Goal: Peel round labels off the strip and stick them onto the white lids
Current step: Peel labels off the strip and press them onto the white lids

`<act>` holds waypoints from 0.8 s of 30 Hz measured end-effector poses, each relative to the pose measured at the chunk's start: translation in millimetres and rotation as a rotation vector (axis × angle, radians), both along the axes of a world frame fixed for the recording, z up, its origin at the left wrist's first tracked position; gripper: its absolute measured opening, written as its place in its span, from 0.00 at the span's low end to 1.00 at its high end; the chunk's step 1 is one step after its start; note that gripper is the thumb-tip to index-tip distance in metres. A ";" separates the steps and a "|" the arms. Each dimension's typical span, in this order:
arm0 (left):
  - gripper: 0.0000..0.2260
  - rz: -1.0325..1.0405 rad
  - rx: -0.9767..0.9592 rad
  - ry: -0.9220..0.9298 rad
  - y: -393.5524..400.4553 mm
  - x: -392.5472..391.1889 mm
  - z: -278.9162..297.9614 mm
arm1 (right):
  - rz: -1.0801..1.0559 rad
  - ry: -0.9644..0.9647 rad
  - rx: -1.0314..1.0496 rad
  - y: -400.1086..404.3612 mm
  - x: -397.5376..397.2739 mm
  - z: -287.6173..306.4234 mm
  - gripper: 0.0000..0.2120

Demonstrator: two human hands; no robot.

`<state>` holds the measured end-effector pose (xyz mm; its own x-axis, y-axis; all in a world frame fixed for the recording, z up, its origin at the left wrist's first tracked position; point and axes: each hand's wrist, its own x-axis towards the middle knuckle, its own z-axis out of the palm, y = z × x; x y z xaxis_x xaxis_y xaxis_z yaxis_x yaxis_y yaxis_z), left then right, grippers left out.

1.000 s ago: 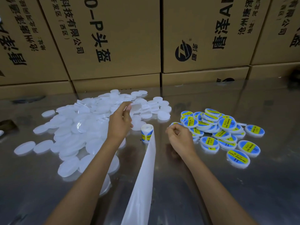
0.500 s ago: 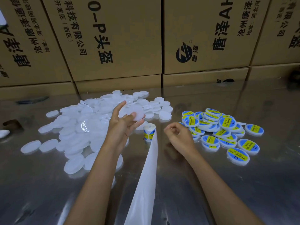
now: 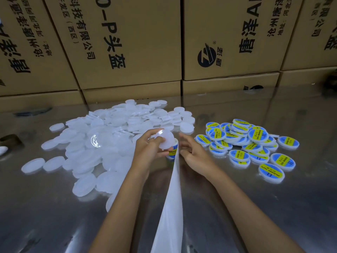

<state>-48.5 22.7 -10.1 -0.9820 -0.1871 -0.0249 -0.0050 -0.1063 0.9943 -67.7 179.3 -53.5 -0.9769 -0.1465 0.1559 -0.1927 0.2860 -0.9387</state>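
My left hand [image 3: 148, 149] holds one bare white lid [image 3: 166, 140] by its edge, lifted in front of the label roll [image 3: 173, 152]. The roll stands upright on the metal table and shows blue and yellow labels; its empty white backing strip [image 3: 172, 207] runs toward me to the bottom edge. My right hand [image 3: 193, 152] hovers just right of the roll with fingers spread, holding nothing. A heap of bare white lids [image 3: 109, 136] lies to the left. Labelled lids [image 3: 251, 143] lie in a pile to the right.
Stacked cardboard boxes [image 3: 127, 42] with black printing wall off the back of the shiny metal table [image 3: 255, 207]. A dark object [image 3: 10, 140] and a white scrap sit at the far left edge.
My left hand has picked a white lid out of the heap and brought it right, in front of the roll. My right hand has uncurled and moved closer to the roll.
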 end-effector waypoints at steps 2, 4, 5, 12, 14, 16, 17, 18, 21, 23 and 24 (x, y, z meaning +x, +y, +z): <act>0.11 0.016 0.014 0.011 1.4 -1.4 -2.3 | -0.030 0.042 0.040 -0.4 1.2 1.2 0.23; 0.11 0.034 0.027 0.029 2.3 -1.9 -4.7 | -0.049 0.091 0.087 -1.8 1.7 1.1 0.19; 0.12 0.044 0.036 0.033 2.6 -1.9 -5.8 | -0.062 0.100 0.094 -2.7 2.4 1.0 0.17; 0.14 0.070 0.098 0.029 2.1 -5.2 -8.5 | -0.156 0.017 -0.071 -4.5 2.1 -3.3 0.13; 0.13 0.113 0.083 0.041 2.0 -5.9 -8.6 | -0.176 0.029 -0.068 -4.3 1.0 -4.3 0.13; 0.12 0.164 0.061 0.092 0.8 -6.3 -8.1 | -0.189 0.043 -0.061 -4.0 0.4 -5.3 0.15; 0.12 0.178 0.053 0.127 0.3 -6.2 -7.6 | -0.193 0.050 -0.059 -4.0 0.2 -5.9 0.15; 0.11 0.177 0.044 0.157 0.0 -6.0 -6.9 | -0.194 0.054 -0.057 -3.8 0.2 -6.3 0.15; 0.06 0.087 0.005 0.201 4.1 -4.4 -6.7 | -0.186 0.059 -0.062 -3.9 0.6 -6.9 0.16; 0.06 0.022 -0.051 0.189 9.8 -3.3 -8.1 | -0.174 0.065 -0.052 -4.0 1.0 -7.0 0.17; 0.07 0.000 -0.086 0.185 12.4 -3.0 -9.0 | -0.170 0.069 -0.040 -4.0 1.3 -6.6 0.17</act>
<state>-51.5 35.0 -19.0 -0.9683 -0.1807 0.1723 0.1789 -0.0210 0.9836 -66.4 175.2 -60.1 -0.9738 0.0278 0.2256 -0.2088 0.2824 -0.9363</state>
